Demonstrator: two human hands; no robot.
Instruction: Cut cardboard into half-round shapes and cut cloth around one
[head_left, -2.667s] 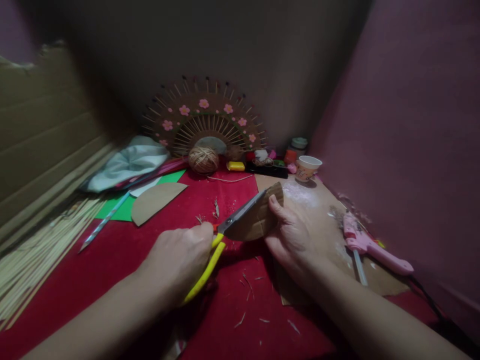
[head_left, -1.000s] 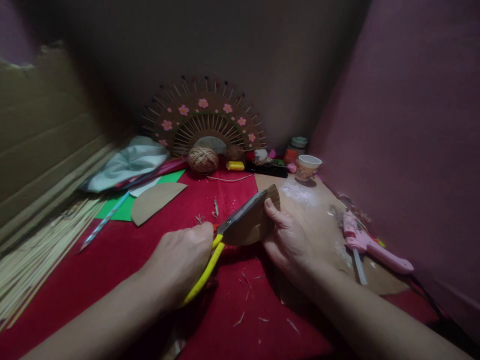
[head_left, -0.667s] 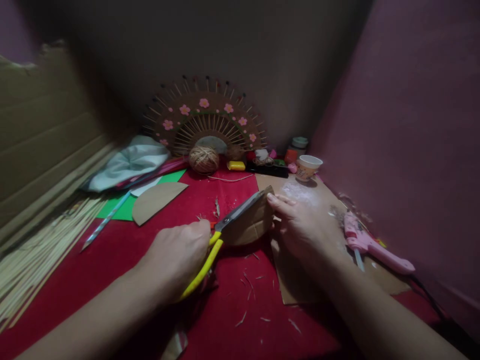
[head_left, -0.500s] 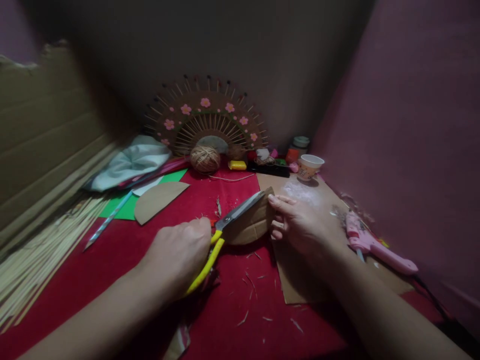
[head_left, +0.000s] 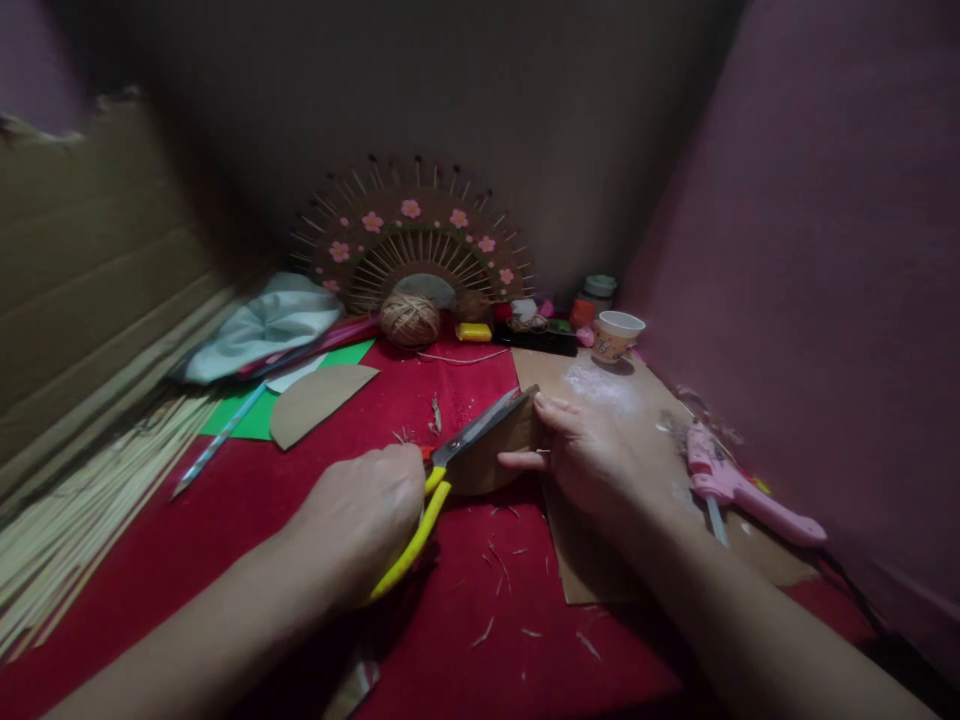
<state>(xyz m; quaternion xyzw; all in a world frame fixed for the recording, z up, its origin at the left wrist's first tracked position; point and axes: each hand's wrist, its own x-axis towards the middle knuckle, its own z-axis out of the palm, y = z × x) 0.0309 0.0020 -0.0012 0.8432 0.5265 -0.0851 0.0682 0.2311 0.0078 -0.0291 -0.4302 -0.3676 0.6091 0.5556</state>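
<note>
My left hand [head_left: 360, 515] is closed round the yellow handles of a pair of scissors [head_left: 450, 470]. Their blades point up and to the right along the top edge of a rounded brown cardboard piece [head_left: 491, 455]. My right hand [head_left: 589, 455] grips that piece at its right side, thumb reaching left under the blades. Both hands hover low over the red cloth [head_left: 247, 505].
A pink glue gun [head_left: 739, 490] lies on a flat cardboard sheet [head_left: 645, 410] at the right. A cut cardboard half-round [head_left: 315, 400], green paper [head_left: 251, 415], twine ball [head_left: 409, 318], decorated stick fan [head_left: 412, 240], paper cup [head_left: 616, 335] and bamboo sticks [head_left: 67, 505] surround the cloth.
My right hand turned the cardboard piece and shifted its hold, the thumb now stretching left beneath the blades. The scissors stayed in my left hand along the piece's edge.
</note>
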